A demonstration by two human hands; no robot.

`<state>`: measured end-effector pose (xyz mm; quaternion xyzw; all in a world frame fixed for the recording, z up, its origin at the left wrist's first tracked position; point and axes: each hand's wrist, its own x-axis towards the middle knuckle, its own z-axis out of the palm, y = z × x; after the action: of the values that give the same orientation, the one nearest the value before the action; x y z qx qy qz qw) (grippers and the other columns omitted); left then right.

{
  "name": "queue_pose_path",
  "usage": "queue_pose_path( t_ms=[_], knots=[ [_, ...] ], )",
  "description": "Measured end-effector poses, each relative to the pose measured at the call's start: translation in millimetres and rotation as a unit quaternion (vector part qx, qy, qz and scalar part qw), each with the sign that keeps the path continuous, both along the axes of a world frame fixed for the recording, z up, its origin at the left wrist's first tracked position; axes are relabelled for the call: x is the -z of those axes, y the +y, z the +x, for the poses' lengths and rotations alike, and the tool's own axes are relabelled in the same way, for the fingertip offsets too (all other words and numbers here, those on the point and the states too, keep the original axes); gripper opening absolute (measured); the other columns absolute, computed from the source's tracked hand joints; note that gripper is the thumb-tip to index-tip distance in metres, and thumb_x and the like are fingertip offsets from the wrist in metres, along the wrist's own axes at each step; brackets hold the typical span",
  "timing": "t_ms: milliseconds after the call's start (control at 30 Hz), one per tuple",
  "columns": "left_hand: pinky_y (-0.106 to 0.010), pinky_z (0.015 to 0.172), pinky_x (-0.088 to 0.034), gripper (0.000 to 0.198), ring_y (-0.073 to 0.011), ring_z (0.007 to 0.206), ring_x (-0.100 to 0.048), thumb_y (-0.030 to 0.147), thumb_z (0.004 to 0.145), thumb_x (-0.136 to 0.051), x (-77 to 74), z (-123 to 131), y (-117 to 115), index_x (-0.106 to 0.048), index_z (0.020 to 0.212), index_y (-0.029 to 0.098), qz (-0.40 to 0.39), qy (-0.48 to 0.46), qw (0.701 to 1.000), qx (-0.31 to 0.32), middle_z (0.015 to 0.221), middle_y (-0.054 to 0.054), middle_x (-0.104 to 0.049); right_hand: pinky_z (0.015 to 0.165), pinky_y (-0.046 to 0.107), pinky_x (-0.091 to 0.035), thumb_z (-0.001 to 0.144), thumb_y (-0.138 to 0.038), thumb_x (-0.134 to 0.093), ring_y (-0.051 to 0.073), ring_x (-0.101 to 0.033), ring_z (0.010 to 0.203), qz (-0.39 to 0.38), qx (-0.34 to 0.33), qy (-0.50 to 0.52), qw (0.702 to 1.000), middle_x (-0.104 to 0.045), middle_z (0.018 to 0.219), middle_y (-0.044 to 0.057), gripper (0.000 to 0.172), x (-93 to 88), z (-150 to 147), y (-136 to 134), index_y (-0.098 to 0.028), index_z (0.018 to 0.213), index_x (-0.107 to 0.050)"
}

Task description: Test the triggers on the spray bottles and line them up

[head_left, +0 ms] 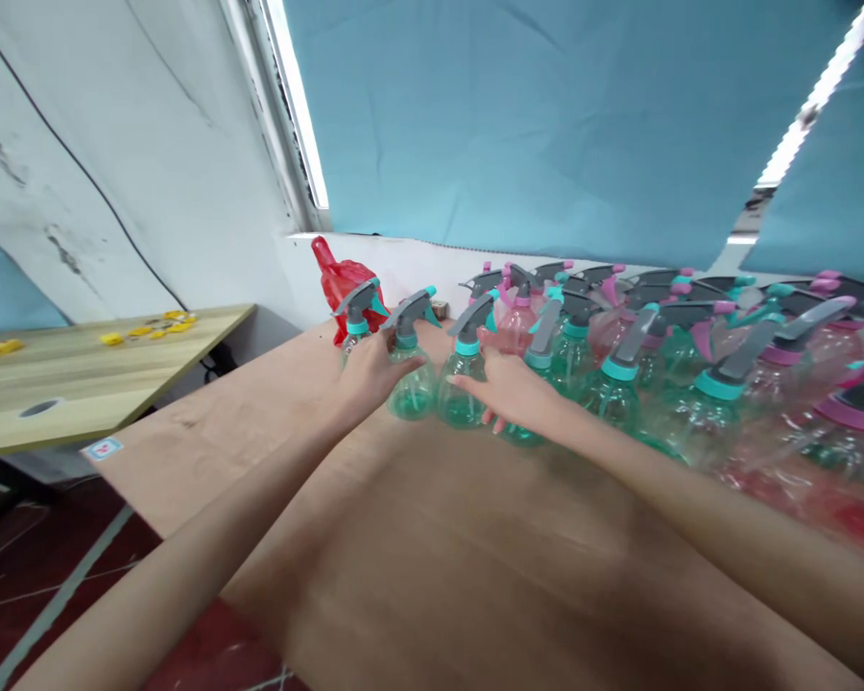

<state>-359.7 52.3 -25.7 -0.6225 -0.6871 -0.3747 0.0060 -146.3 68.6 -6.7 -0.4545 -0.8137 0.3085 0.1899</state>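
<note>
My left hand [375,372] is around the left side of a clear green spray bottle [412,395] with a grey trigger head and turquoise collar. Its thumb crosses the bottle's front, and the fingers are partly hidden behind the neck. My right hand [513,386] is at the right side of another green spray bottle [461,398], thumb across its front and a finger by the collar. Both bottles stand upright, side by side, on the brown tabletop [374,537]. Left of my left hand stands one more turquoise-collared spray bottle [358,328], partly covered by that hand.
Several green and pink spray bottles [716,398] crowd the table's right side. A crumpled red plastic bag [342,280] lies at the back by the wall. On the left, a wooden desk [187,350] bears small yellow pieces [159,326]. Blue sheeting [547,125] covers the window.
</note>
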Motion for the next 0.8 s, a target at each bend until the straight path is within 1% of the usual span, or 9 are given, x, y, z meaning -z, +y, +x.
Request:
queue_pose_path(
  t_ms=[133, 233, 367, 467, 567, 633, 667, 733, 800],
  knots=[
    [-0.039, 0.078, -0.053, 0.046, -0.0297, 0.096, -0.067, 0.039, 0.076, -0.073, -0.5, -0.3, 5.3, -0.06, 0.112, 0.014, 0.005, 0.019, 1.0, -0.011, 0.103, -0.014, -0.07, 0.035, 0.029, -0.046, 0.093, -0.039, -0.059, 0.019, -0.06, 0.035, 0.002, 0.012, 0.0, 1.0, -0.063, 0.055, 0.002, 0.072, 1.4, -6.8, 0.3, -0.003, 0.148, -0.028],
    [-0.041, 0.081, -0.052, 0.049, -0.0315, 0.098, -0.066, 0.04, 0.078, -0.072, -3.6, 4.0, 3.4, -0.058, 0.114, 0.012, 0.005, 0.038, 0.999, -0.02, 0.106, -0.016, -0.069, 0.033, 0.028, -0.044, 0.094, -0.037, -0.058, 0.017, -0.058, 0.034, 0.0, 0.018, 0.003, 1.0, -0.066, 0.063, 0.005, 0.066, 3.1, -9.7, -0.1, -0.004, 0.144, -0.031],
    [-0.049, 0.087, -0.049, 0.052, -0.0371, 0.102, -0.063, 0.041, 0.082, -0.067, -6.2, 12.8, -4.4, -0.055, 0.119, 0.007, 0.005, 0.065, 0.997, -0.028, 0.108, -0.02, -0.067, 0.033, 0.026, -0.044, 0.095, -0.032, -0.059, 0.014, -0.057, 0.034, -0.015, 0.019, 0.006, 1.0, -0.068, 0.07, 0.008, 0.064, 2.5, -11.1, 0.8, -0.003, 0.144, -0.03],
    [-0.049, 0.092, -0.047, 0.052, -0.0354, 0.109, -0.061, 0.039, 0.084, -0.065, -4.3, 16.6, -13.4, -0.051, 0.126, 0.011, 0.019, 0.073, 0.997, -0.025, 0.113, -0.017, -0.066, 0.033, 0.026, -0.047, 0.094, -0.028, -0.061, 0.015, -0.059, 0.037, -0.044, 0.02, 0.005, 0.999, -0.07, 0.077, 0.012, 0.067, 0.3, -12.5, 4.2, -0.004, 0.146, -0.025],
    [-0.049, 0.098, -0.046, 0.055, -0.0326, 0.117, -0.057, 0.043, 0.086, -0.061, -1.0, 17.3, -30.6, -0.045, 0.132, 0.017, 0.04, 0.058, 0.997, -0.022, 0.126, -0.014, -0.06, 0.033, 0.027, -0.05, 0.093, -0.029, -0.063, 0.019, -0.065, 0.044, -0.07, 0.017, 0.006, 0.997, -0.071, 0.088, 0.019, 0.075, -1.7, -13.6, 8.6, -0.003, 0.147, -0.019],
    [-0.049, 0.096, -0.048, 0.053, -0.032, 0.119, -0.056, 0.042, 0.087, -0.059, 1.4, 18.1, -48.2, -0.045, 0.132, 0.018, 0.047, 0.037, 0.998, -0.021, 0.132, -0.015, -0.055, 0.036, 0.028, -0.053, 0.092, -0.032, -0.064, 0.022, -0.069, 0.052, -0.081, 0.001, 0.009, 0.997, -0.071, 0.095, 0.022, 0.079, -2.7, -12.3, 9.6, -0.005, 0.148, -0.017],
    [-0.048, 0.095, -0.05, 0.05, -0.0313, 0.119, -0.057, 0.041, 0.086, -0.059, 2.9, 19.2, -58.5, -0.047, 0.129, 0.018, 0.046, 0.026, 0.998, -0.018, 0.133, -0.015, -0.054, 0.037, 0.028, -0.055, 0.092, -0.033, -0.065, 0.023, -0.07, 0.055, -0.085, -0.011, 0.011, 0.996, -0.071, 0.098, 0.023, 0.079, -3.2, -10.6, 8.7, -0.006, 0.149, -0.016],
    [-0.049, 0.093, -0.051, 0.045, -0.031, 0.116, -0.058, 0.041, 0.086, -0.056, 6.2, 23.5, -80.2, -0.05, 0.123, 0.016, 0.039, -0.002, 0.999, -0.014, 0.127, -0.016, -0.058, 0.04, 0.029, -0.057, 0.092, -0.033, -0.065, 0.023, -0.072, 0.06, -0.087, -0.046, 0.018, 0.995, -0.069, 0.104, 0.024, 0.079, -4.3, -4.3, 3.1, -0.009, 0.149, -0.017],
    [-0.048, 0.09, -0.054, 0.044, -0.0307, 0.114, -0.06, 0.044, 0.086, -0.055, 9.3, 30.9, -101.2, -0.052, 0.119, 0.016, 0.029, -0.028, 0.999, -0.003, 0.121, -0.016, -0.06, 0.041, 0.028, -0.057, 0.09, -0.034, -0.067, 0.021, -0.072, 0.062, -0.08, -0.088, 0.028, 0.992, -0.066, 0.113, 0.024, 0.077, -5.3, 6.2, -8.2, -0.012, 0.149, -0.021]
  ],
)
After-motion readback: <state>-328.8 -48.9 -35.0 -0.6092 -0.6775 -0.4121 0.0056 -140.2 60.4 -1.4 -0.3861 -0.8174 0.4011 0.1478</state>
